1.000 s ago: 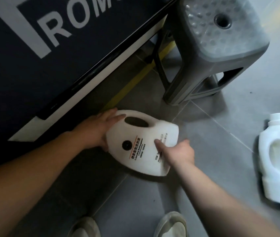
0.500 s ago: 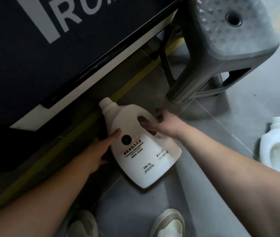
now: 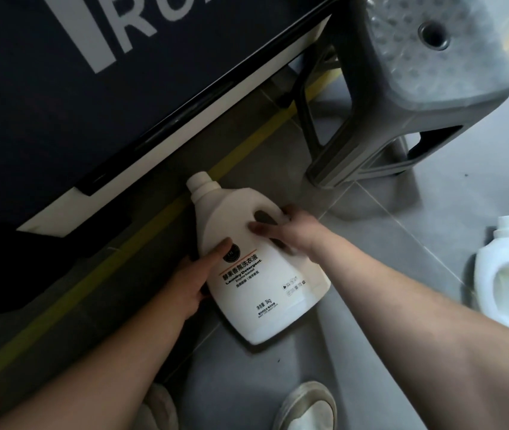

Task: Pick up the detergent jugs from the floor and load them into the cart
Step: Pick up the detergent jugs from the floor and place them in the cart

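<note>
A white plastic detergent jug lies on its back on the smooth grey tiled floor, in front of and to the left of the grey stool, with its ribbed screw cap pointing away from the person. It is a rounded, matte jug with an oval handle hole. Its label shows a dark round emblem, Chinese characters, "Laundry Detergent" and "3kg".

The right hand has its fingers curled round the jug's handle. The left hand grips the jug's left edge, thumb laid across the front by the emblem.

The stool is moulded plastic with a dimpled seat, a round centre hole and splayed legs. Left of it rises a dark panel with large pale letters, "RO" readable, above a yellow floor line. A second jug, white and glossy, lies to the stool's near right, well apart from the first. Two pale shoes show nearest the person.
</note>
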{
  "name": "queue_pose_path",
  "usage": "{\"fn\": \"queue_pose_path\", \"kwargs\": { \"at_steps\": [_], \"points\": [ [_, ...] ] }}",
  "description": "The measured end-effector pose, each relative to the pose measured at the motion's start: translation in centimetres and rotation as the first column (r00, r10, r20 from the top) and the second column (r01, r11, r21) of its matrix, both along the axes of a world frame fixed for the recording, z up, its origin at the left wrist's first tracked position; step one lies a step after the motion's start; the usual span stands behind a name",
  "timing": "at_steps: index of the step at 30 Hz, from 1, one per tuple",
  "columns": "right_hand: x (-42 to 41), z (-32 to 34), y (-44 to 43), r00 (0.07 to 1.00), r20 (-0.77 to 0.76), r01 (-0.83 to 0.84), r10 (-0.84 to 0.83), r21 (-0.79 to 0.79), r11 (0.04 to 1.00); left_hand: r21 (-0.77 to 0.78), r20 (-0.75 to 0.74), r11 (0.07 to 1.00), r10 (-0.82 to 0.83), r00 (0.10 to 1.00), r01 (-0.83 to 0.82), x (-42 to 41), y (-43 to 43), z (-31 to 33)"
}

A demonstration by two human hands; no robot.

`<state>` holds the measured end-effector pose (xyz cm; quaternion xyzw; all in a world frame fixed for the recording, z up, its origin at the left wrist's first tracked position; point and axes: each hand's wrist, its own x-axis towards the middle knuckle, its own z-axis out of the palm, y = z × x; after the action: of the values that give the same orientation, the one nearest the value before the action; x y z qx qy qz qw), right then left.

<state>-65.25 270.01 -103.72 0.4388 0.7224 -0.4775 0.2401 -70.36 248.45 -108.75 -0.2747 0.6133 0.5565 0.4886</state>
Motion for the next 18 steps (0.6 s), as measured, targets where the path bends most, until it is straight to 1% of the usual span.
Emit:
{"fn": "queue_pose_path", "kwargs": {
  "at_steps": [5,9,13,18],
  "points": [
    [1.4,0.0,0.1,0.992,-0.043,0.115,-0.116,-0.016,0.993,-0.004,-0.138,0.998,-0.068,0.988,0.068,-1.2,1.0,1.0],
    [2.0,0.6,0.6,0.971,-0.111,0.209,-0.212,-0.039,0.977,-0.017,-0.228,0.989,-0.150,0.962,0.150,-2.6,1.9,2.2],
    [2.0,2.0,1.3,0.952,-0.183,0.233,-0.244,-0.076,0.969,-0.011,-0.328,0.972,-0.223,0.918,0.233,-3.8,2.9,4.4],
    [2.6,3.7,1.8,0.924,-0.295,0.236,-0.245,-0.066,0.970,-0.016,-0.463,0.957,-0.264,0.846,0.290,-4.5,3.3,6.9]
  ]
}}
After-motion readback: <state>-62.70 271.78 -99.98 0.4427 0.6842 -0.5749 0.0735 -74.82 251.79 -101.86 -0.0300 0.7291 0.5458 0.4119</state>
